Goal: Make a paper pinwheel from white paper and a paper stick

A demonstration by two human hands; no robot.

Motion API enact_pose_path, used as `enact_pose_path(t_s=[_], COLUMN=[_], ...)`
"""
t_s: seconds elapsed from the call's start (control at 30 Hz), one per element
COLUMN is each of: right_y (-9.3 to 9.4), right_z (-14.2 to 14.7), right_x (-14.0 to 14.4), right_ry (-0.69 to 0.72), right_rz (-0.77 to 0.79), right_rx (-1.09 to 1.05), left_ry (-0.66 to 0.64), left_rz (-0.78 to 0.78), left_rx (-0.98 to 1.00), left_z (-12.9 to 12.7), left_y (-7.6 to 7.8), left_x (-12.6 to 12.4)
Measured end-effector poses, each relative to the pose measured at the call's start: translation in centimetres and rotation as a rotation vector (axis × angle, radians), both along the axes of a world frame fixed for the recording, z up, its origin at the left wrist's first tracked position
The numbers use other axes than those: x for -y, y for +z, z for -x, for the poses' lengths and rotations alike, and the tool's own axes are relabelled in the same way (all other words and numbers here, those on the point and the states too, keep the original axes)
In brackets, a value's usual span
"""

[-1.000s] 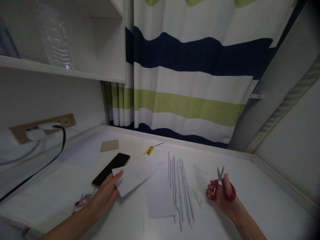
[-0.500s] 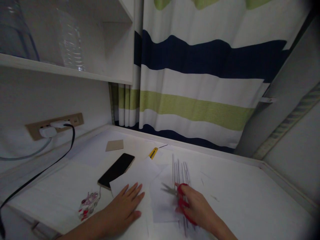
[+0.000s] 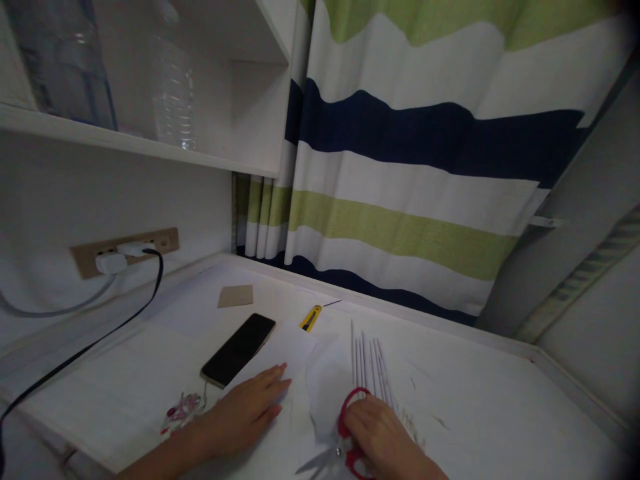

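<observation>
My left hand (image 3: pixel 253 410) lies flat on white paper (image 3: pixel 296 350), its fingers stretched out to the right. My right hand (image 3: pixel 377 433) grips a pair of red-handled scissors (image 3: pixel 339 451). The scissor blades are parted and point down to the left, low over the paper near the bottom edge. Just beyond my right hand lie several thin white paper sticks (image 3: pixel 367 367), side by side, their near ends partly hidden by the hand.
A black phone (image 3: pixel 239 350) lies beyond my left hand, with a beaded charm (image 3: pixel 183 410) beside my forearm. Farther back are a yellow utility knife (image 3: pixel 311 319) and a beige card (image 3: pixel 235 296). A black cable (image 3: pixel 110 327) hangs at left. A shelf (image 3: pixel 200 158) juts out above.
My right hand has come nearer to me with the scissors, whose blades have swung from pointing left to pointing down-left. My left hand stays on the paper. The view has shifted slightly.
</observation>
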State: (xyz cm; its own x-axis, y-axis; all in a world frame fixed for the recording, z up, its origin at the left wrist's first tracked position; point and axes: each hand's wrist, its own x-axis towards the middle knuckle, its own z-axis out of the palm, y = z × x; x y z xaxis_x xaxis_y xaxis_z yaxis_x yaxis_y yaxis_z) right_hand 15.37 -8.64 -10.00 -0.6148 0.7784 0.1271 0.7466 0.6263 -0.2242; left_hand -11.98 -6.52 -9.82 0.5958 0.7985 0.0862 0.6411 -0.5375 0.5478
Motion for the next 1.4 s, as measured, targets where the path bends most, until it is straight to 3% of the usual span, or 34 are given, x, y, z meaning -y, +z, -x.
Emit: enact_pose_path(t_s=[0.1,0.2,0.33,0.43,0.63,0.83,1.0,1.2,1.4], right_y=[2.6,6.9,12.1,13.8,13.5,12.5,11.5,11.0,11.5], right_z=[-1.1,-2.7,-4.6,-5.6,-5.6,-3.4,-2.5,-2.3,-2.7], right_x=[-0.2,-0.4,-1.1,-2.0,-2.4,-2.1,-3.1,-3.3,-2.5], right_ry=[-0.065,-0.128,-0.200,-0.218,-0.129,0.073,0.128,0.120,0.079], right_rz=[-0.119,-0.215,-0.294,-0.380,-0.553,-0.704,-0.798,-0.744,-0.524], right_rx=[-0.137,-0.320,-0.492,-0.541,-0.462,-0.317,-0.247,-0.219,-0.246], left_ry=[-0.052,-0.082,-0.122,-0.166,-0.091,-0.007,-0.046,-0.047,-0.137], left_rz=[0.046,0.111,0.229,0.436,0.515,0.588,0.624,0.517,0.476], left_rx=[0.015,0.102,0.359,0.622,0.800,0.966,1.016,0.978,1.003], left_z=[0.0,-1.1,-4.0,-6.9,-11.0,-11.2,-11.5,-11.7,-11.6], left_y=[1.6,3.9,6.7,7.4,7.6,9.3,9.8,9.8,9.3], left_x=[-1.2,-2.4,-3.6,-4.3,-6.7,-8.1,-7.3,-7.0,-7.5])
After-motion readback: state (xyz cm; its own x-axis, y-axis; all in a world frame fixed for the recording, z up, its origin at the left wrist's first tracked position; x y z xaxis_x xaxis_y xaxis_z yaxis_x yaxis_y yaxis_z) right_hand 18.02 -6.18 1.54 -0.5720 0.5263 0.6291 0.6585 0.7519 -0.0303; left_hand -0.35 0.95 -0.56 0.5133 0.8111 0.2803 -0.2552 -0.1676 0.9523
